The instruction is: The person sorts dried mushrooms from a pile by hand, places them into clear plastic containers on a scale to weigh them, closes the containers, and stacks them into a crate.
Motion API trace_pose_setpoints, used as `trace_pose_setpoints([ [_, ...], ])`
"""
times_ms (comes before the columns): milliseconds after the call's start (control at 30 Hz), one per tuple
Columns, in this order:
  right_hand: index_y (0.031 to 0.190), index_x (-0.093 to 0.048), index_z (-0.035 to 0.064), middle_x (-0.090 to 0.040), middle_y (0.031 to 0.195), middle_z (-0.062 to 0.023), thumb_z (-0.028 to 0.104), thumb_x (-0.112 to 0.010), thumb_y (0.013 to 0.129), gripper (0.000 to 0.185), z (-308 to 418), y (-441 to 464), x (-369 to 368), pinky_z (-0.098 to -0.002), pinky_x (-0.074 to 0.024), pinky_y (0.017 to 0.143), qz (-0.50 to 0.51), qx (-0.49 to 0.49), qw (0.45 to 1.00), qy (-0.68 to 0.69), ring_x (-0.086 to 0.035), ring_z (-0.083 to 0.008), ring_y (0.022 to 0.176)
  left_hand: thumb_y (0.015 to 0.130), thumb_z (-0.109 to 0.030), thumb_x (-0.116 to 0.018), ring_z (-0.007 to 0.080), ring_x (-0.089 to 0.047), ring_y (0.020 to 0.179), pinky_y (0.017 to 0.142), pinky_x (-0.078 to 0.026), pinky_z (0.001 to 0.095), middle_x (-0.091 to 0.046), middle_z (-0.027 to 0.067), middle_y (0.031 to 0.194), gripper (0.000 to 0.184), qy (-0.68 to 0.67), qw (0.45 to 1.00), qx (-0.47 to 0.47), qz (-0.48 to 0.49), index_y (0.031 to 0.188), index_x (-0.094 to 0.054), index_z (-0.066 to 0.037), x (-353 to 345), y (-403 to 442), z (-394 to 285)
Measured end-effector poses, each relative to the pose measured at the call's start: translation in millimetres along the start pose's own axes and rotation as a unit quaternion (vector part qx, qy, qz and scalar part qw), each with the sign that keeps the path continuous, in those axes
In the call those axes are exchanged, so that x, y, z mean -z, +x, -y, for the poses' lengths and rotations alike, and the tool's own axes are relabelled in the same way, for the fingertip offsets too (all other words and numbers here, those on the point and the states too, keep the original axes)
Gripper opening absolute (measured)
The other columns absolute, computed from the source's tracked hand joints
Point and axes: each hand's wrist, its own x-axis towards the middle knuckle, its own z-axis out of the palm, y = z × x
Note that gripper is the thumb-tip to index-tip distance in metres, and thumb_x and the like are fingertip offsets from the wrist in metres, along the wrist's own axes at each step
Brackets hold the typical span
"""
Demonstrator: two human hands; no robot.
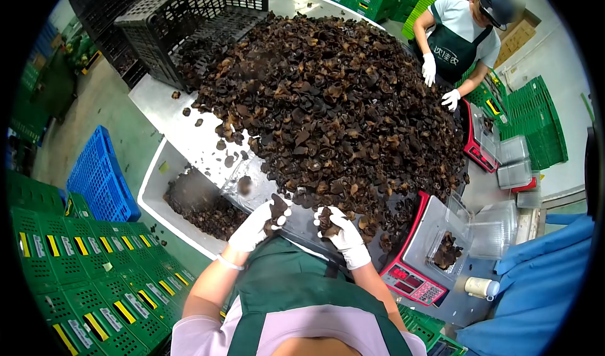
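My left hand [254, 228], in a white glove, is closed on a dark wood ear mushroom [277, 210] at the table's near edge. Just to its right, my gloved right hand [346, 237] has its fingers curled around another wood ear mushroom [326, 221]. Both hands are in front of a large heap of brown-black wood ear mushrooms [328, 104]. To the right of my right hand is a red-framed digital scale [413, 280], carrying a clear plastic tray [435, 255] with some mushrooms in it.
A white bin [150, 189] with mushroom pieces stands below the table at left. A black crate [142, 40] lies tipped at the heap's far left. Across the heap, a co-worker [454, 47] in white gloves works beside a second scale [482, 138]. Stacked clear trays [495, 230] sit at right.
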Motion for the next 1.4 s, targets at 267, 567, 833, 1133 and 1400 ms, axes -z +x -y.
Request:
trace_pose_setpoints([
  [267,0.127,-0.050,0.0056,-0.060,0.117,-0.0125,0.036,-0.050,0.092,0.046,-10,10,-8,-0.0502,-0.0521,0.073,0.024,0.014,0.983,0.184,-0.059,-0.0302,0.102,0.092,-0.030,-0.057,0.0063,-0.055,0.085,0.067,-0.046,0.0168,-0.060,-0.0007,0.104,0.041,0.010,1.000,-0.005,0.024,0.124,-0.052,-0.005,-21,-3,-9],
  [567,0.134,-0.042,0.0048,-0.049,0.134,-0.0110,0.051,-0.048,0.092,0.063,-29,41,-12,-0.0326,-0.0492,0.095,0.059,-0.077,0.981,0.171,-0.053,-0.0218,0.117,0.094,-0.017,-0.050,0.0097,-0.057,0.086,0.076,-0.048,0.0240,-0.060,0.0035,0.099,0.022,0.324,0.865,-0.376,-0.072,0.110,-0.054,-0.003,-78,0,-22],
  [833,0.130,-0.048,0.0131,-0.050,0.134,-0.0059,0.069,-0.039,0.086,0.072,-40,59,-12,-0.0401,-0.0372,0.103,-0.040,0.043,0.993,0.098,-0.045,-0.0236,0.124,0.090,-0.013,-0.056,0.0163,-0.063,0.089,0.078,-0.051,0.0296,-0.064,0.0091,0.103,0.027,0.494,0.756,-0.422,-0.083,0.115,-0.056,-0.004,-75,40,21],
  [1133,0.125,-0.052,0.0137,-0.054,0.128,-0.0060,0.061,-0.050,0.086,0.061,-22,32,-46,-0.0446,-0.0426,0.098,-0.093,0.024,0.993,0.068,-0.051,-0.0264,0.116,0.074,-0.005,-0.055,0.0331,-0.060,0.097,0.083,-0.048,0.0431,-0.065,0.0116,0.096,0.021,0.651,0.604,-0.445,-0.118,0.092,-0.067,-0.006,-79,30,9],
  [1400,0.114,-0.061,0.0128,-0.065,0.103,-0.0022,0.027,-0.055,0.094,0.025,-21,9,-60,-0.0322,-0.0510,0.078,0.017,-0.051,0.987,0.153,-0.059,-0.0161,0.093,0.087,-0.010,-0.052,0.0283,-0.053,0.115,0.099,-0.041,0.0375,-0.056,0.0147,0.124,0.034,0.530,0.811,-0.247,0.021,0.120,-0.057,-0.003,-89,-4,-17],
])
